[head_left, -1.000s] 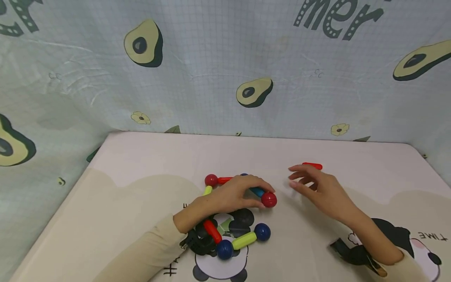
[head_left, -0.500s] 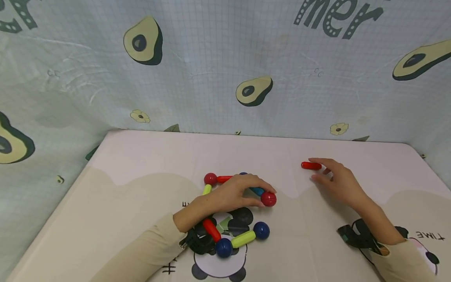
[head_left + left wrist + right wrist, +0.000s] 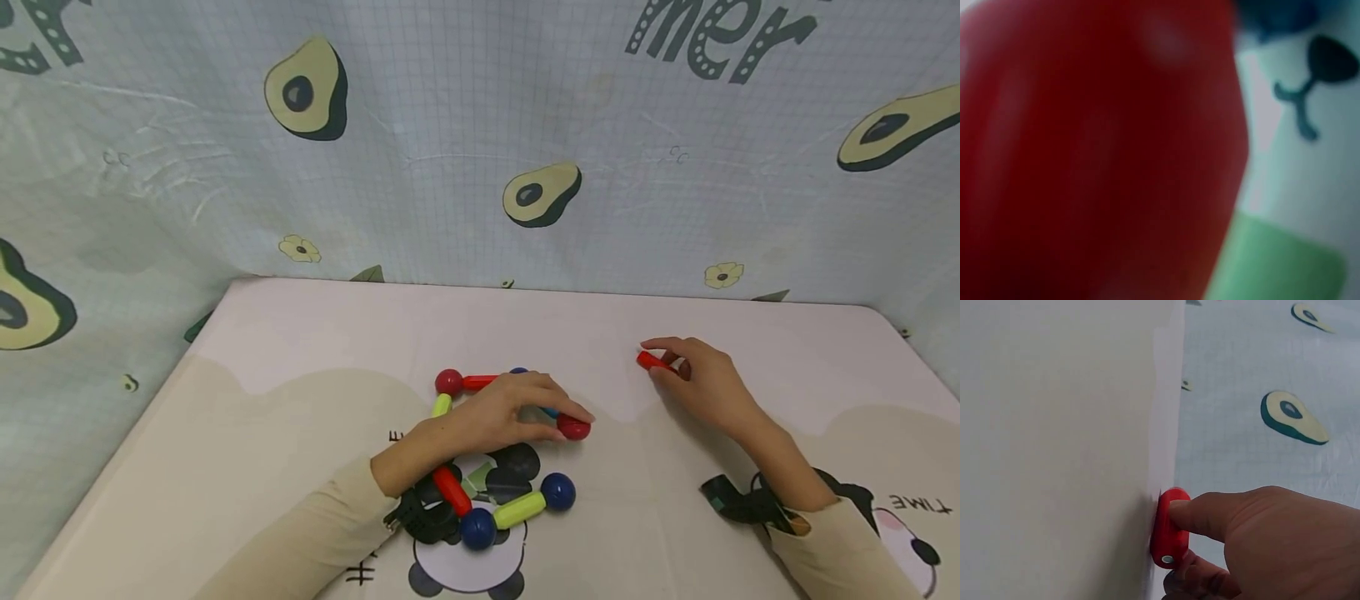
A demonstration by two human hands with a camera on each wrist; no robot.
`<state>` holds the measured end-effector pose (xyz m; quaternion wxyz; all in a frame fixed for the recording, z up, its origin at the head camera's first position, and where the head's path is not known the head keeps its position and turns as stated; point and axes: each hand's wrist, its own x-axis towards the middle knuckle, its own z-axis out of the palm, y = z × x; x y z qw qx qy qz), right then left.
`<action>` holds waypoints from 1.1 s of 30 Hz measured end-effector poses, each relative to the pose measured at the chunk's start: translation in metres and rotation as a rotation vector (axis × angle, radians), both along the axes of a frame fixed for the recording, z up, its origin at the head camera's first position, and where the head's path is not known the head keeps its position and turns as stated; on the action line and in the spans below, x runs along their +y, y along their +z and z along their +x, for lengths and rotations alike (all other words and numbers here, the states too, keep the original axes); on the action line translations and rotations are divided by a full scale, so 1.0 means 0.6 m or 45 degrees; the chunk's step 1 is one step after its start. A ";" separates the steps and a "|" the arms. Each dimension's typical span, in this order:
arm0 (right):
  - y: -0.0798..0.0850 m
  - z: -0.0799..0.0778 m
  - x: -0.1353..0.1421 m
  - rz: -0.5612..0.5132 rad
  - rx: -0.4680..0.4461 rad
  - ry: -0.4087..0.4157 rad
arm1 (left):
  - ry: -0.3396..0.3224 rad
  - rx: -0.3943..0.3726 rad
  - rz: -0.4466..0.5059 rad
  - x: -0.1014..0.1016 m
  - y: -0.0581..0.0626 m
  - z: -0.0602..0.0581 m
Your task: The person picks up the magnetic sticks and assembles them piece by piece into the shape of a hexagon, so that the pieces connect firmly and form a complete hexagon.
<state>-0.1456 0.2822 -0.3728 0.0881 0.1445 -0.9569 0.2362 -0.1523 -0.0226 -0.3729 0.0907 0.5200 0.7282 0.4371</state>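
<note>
My left hand (image 3: 498,410) pinches a red ball (image 3: 574,429) between thumb and fingers. That ball sits at the end of a blue rod (image 3: 550,412), mostly hidden by the hand. Off to the right, my right hand (image 3: 705,379) pinches a red rod (image 3: 649,362) between thumb and fingers, close over the table. The right wrist view shows the thumb pressed against this red rod (image 3: 1169,534), which has a small silvery disc at its end. A blurred red surface (image 3: 1104,156) fills most of the left wrist view.
Around the left hand lie joined pieces: another red ball (image 3: 449,382), a red rod (image 3: 480,382), blue balls (image 3: 478,530) and a yellow-green rod (image 3: 521,511). Another red rod (image 3: 452,490) lies by the left wrist. The printed tabletop (image 3: 337,325) meets an avocado-patterned cloth (image 3: 435,125) behind.
My right hand has moved outward to the red rod, taken it between thumb and fingers, and turned it slightly off the table. The left hand stays on the red ball, its fingers shifting slightly over it.
</note>
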 end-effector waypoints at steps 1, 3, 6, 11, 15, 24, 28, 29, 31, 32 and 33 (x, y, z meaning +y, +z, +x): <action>0.002 0.001 -0.001 0.010 -0.028 -0.007 | 0.000 0.005 0.001 0.001 -0.001 0.000; 0.007 0.003 -0.002 0.026 -0.085 -0.013 | 0.000 0.015 0.002 0.002 -0.002 0.000; 0.016 0.008 -0.007 0.022 -0.171 -0.012 | 0.001 0.020 -0.001 0.002 -0.002 0.000; 0.037 0.028 -0.010 -0.117 -0.331 -0.015 | 0.009 0.040 0.001 0.003 -0.001 0.002; 0.049 0.055 -0.018 -0.315 -0.487 0.048 | 0.011 0.059 0.002 0.005 0.001 0.002; 0.053 0.111 -0.070 -0.651 -0.809 0.295 | 0.134 -0.024 -0.120 0.004 0.005 0.006; 0.044 0.122 -0.088 -0.785 -0.943 0.365 | 0.179 -0.055 -0.159 0.002 0.005 0.008; 0.042 0.124 -0.092 -0.811 -0.970 0.372 | 0.179 -0.057 -0.160 0.002 0.005 0.008; 0.039 0.125 -0.098 -0.848 -1.001 0.381 | 0.175 -0.058 -0.155 0.002 0.006 0.008; 0.038 0.126 -0.101 -0.861 -1.007 0.385 | 0.173 -0.058 -0.155 0.002 0.006 0.008; 0.037 0.126 -0.103 -0.867 -1.007 0.389 | 0.171 -0.059 -0.156 0.002 0.006 0.008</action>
